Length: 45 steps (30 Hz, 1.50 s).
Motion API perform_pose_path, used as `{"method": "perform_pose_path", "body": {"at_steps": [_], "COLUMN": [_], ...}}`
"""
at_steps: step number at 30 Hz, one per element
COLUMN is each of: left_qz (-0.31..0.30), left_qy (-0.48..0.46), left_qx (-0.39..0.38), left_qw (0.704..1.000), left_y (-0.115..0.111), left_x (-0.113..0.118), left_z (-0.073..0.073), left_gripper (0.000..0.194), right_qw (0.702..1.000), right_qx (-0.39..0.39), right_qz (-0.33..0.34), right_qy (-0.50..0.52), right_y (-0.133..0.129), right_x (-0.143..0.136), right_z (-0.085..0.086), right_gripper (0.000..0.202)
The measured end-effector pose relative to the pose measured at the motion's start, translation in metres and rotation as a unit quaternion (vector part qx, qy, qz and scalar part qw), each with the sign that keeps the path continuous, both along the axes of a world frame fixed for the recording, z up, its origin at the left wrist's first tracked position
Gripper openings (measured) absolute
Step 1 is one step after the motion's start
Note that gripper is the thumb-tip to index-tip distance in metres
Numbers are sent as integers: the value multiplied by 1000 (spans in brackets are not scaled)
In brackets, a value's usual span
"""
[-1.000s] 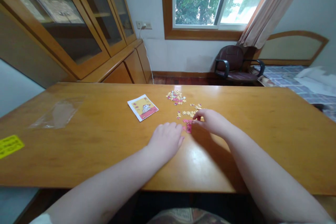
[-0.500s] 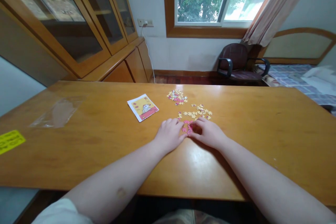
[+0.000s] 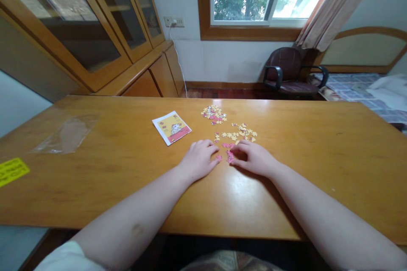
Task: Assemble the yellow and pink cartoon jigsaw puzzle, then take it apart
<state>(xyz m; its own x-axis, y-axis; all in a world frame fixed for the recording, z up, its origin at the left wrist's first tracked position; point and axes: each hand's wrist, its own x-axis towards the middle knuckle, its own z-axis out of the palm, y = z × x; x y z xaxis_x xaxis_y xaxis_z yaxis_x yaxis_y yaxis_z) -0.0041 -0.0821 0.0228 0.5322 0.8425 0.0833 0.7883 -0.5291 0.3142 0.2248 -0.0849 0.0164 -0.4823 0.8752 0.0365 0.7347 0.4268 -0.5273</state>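
My left hand (image 3: 201, 157) rests on the wooden table, thumb and fingertips closed on a small pink puzzle piece (image 3: 219, 158). Just right of it, my right hand (image 3: 252, 157) touches a joined strip of pink pieces (image 3: 230, 156) with its thumb and fingertips. More pink pieces (image 3: 225, 145) lie between the hands, a little farther back. Beyond them are joined yellow pieces (image 3: 233, 135) in an uneven line. A mixed pile of loose pieces (image 3: 213, 114) sits farther back. To the left lies a picture card (image 3: 172, 128) in yellow and pink.
A clear plastic bag (image 3: 68, 134) and a yellow label (image 3: 13, 171) lie on the left of the table (image 3: 127, 203). Behind the table stand a glass-door cabinet (image 3: 140, 57), an office chair (image 3: 286, 72) and a bed (image 3: 356, 87).
My left hand has moved left, away from the pink strip, with a pink piece at its fingertips. A gap now shows between that piece and the strip. My right hand has hardly moved.
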Motion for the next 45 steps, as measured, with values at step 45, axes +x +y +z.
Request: {"method": "perform_pose_path", "body": {"at_steps": [45], "left_qz": [-18], "left_qy": [-67], "left_qx": [-4], "left_qw": [998], "left_y": [-4], "left_x": [17], "left_z": [-11], "left_gripper": [15], "right_qw": [1000], "right_qx": [21], "right_qz": [-6], "right_qy": [-6], "right_y": [3], "right_x": [-4], "right_z": [-4], "right_gripper": [23]}}
